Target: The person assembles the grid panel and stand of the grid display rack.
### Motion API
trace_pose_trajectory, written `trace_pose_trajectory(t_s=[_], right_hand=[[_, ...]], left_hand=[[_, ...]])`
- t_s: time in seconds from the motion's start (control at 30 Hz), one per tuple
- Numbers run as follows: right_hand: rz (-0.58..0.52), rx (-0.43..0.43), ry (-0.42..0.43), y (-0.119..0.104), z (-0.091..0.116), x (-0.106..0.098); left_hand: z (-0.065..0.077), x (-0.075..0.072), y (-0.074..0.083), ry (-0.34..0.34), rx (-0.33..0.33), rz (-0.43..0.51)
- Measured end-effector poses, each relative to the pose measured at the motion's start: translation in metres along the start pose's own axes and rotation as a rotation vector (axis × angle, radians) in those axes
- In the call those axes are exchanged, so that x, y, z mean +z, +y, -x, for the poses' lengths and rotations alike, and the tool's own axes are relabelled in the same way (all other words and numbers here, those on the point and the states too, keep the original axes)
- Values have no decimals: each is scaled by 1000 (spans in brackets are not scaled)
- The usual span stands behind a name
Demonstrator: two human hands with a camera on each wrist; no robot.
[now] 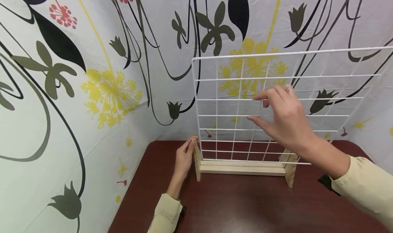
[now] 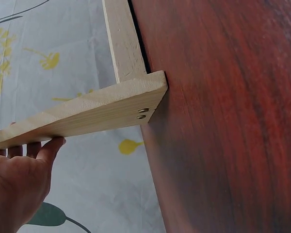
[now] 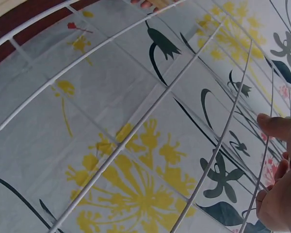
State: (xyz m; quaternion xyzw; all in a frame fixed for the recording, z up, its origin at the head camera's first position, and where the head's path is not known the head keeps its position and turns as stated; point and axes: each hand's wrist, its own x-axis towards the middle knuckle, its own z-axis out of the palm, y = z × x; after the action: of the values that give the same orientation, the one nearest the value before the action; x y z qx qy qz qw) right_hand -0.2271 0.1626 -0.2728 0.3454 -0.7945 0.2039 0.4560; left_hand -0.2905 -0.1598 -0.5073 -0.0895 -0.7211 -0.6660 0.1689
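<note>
A pale wooden stand (image 1: pixel 242 169) with two upright side panels stands on the table. My left hand (image 1: pixel 184 156) grips the upper part of its left side panel (image 2: pixel 77 114), fingertips showing along the panel's edge in the left wrist view. A white wire grid (image 1: pixel 227 115) rises above the stand, its lower edge close over the crossbar, and reaches past the right side panel (image 1: pixel 290 168). My right hand (image 1: pixel 285 120) overlaps the middle of the grid. Its thumb (image 3: pixel 271 125) and forefinger are spread apart, their tips right at the wires, with a gap between them.
The dark red-brown table (image 1: pixel 245 202) extends in front of the stand. Behind and to the left hangs a white sheet (image 1: pixel 101 38) with flower and leaf prints, close against the table's edges. Two small metal fasteners (image 2: pixel 141 113) show low on the left panel.
</note>
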Motion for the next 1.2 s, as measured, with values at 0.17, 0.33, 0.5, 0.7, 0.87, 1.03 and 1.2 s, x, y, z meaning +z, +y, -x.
trace_pose_trajectory(t_s=[0.17, 0.33, 0.5, 0.7, 0.87, 1.03, 1.2], right_hand=[[-18, 37, 34, 3, -19, 4], [-25, 39, 28, 6, -36, 10], [-8, 0, 4, 9, -50, 17], [-3, 12, -4, 12, -61, 22], [-7, 21, -15, 12, -66, 26], [-6, 24, -14, 14, -69, 30], [-4, 23, -12, 19, -68, 33]], left_hand=[[3, -1, -1, 10, -16, -23], [4, -1, -3, -8, 10, 34], [4, -1, -4, 5, 13, 2], [2, -2, -4, -10, 34, -5], [2, -2, -2, -7, 25, 10], [3, -1, 0, -1, 3, 19], [2, 1, -2, 6, 10, 17]])
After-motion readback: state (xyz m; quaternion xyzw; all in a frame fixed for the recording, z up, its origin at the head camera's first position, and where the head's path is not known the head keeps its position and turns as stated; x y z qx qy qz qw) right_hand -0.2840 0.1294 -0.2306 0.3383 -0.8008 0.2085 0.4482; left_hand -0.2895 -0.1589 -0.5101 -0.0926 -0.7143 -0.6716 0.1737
